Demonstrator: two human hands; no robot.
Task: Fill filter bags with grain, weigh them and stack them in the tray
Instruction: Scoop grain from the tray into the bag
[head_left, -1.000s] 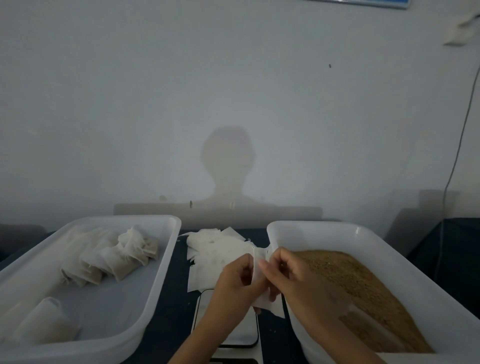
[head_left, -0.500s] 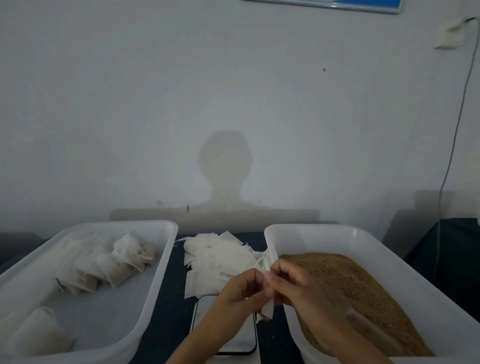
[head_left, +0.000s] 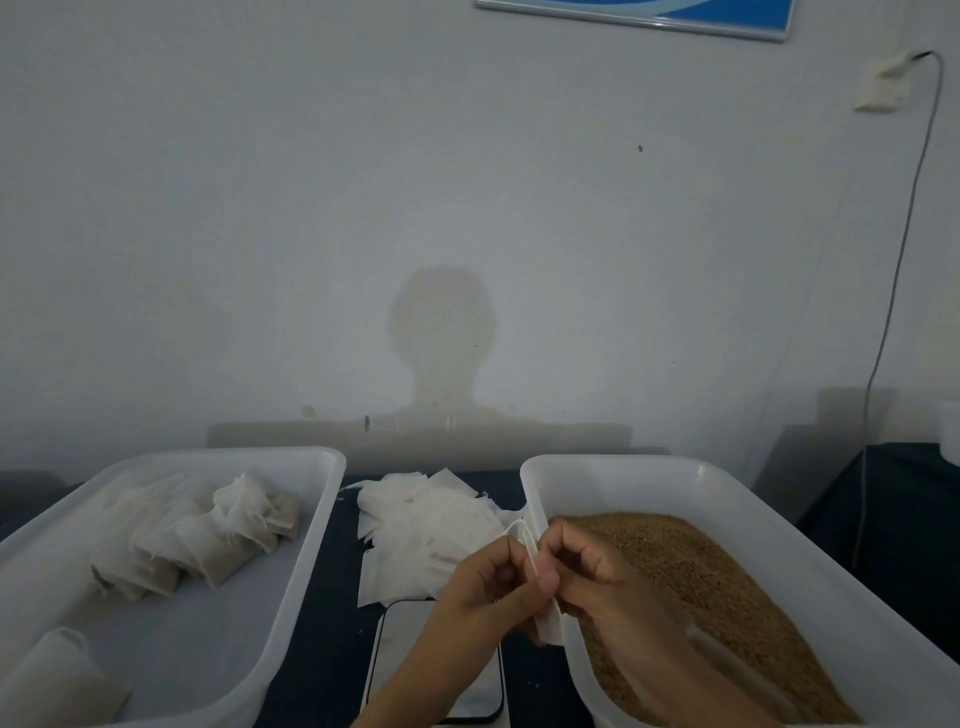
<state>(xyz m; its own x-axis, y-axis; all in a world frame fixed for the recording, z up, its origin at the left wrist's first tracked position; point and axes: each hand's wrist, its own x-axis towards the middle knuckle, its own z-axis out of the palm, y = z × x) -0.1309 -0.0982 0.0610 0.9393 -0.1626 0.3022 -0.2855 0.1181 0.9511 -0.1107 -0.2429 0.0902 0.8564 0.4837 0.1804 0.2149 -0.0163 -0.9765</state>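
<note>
Since a second ago the view has tipped upward, so the trays and hands sit lower in the picture and a blue-framed picture (head_left: 636, 18) shows at the top of the wall; the empty filter bag (head_left: 548, 621) shows less of itself, with only its lower corner hanging below the fingers and a loop of string (head_left: 519, 530) rising just above them. The left hand (head_left: 483, 582) and right hand (head_left: 587, 577) meet fingertip to fingertip, fingers curled and pinching the bag's top edge between them. Just right of the fingers runs the near-left rim of the grain tray (head_left: 535, 488), the brown grain (head_left: 691, 582) heaped beyond the right knuckles. Behind the fingers lies the loose pile of empty bags (head_left: 426, 525); under the left wrist sits the scale (head_left: 405, 654). Well to the left, the stacking tray (head_left: 311, 519) holds filled bags (head_left: 208, 545), with bare floor at its near side. A dark strip of table (head_left: 343, 597) separates that tray from the pile.
</note>
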